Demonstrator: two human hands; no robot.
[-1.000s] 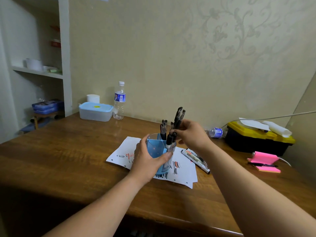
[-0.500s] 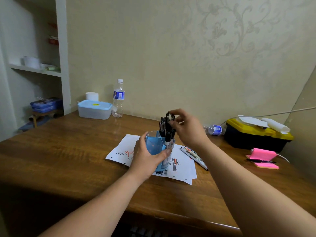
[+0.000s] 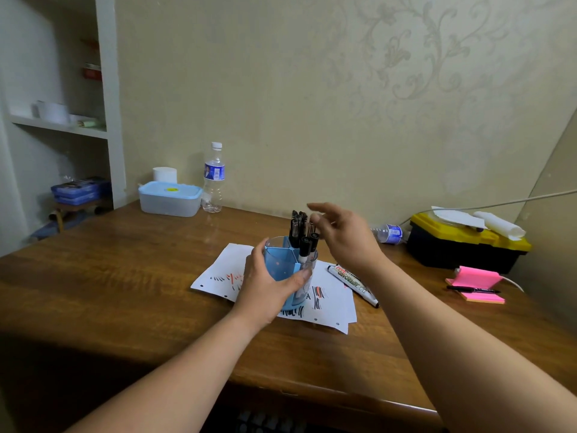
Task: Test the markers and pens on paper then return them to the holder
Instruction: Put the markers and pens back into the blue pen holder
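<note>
A blue and clear holder (image 3: 282, 260) stands on white sheets of paper (image 3: 331, 304) marked with red and black strokes. My left hand (image 3: 265, 287) grips its near side, thumb on the right wall. Several black pens and markers (image 3: 299, 229) stand upright inside it. My right hand (image 3: 342, 235) hovers just right of the pen tops with fingers spread and nothing in them. Two whiteboard markers (image 3: 352, 282) lie on the table at the paper's right edge.
A lidded plastic box (image 3: 170, 198) and a water bottle (image 3: 214, 179) stand at the back left. A second bottle (image 3: 388, 234) lies by the wall. A black and yellow toolbox (image 3: 462, 245) sits far right, with pink sticky notes (image 3: 476, 284) and a pen (image 3: 471, 289) before it.
My right hand lowered the pens it held into the holder and let go; its fingers now spread apart beside the pen tops. My left hand kept its hold on the holder.
</note>
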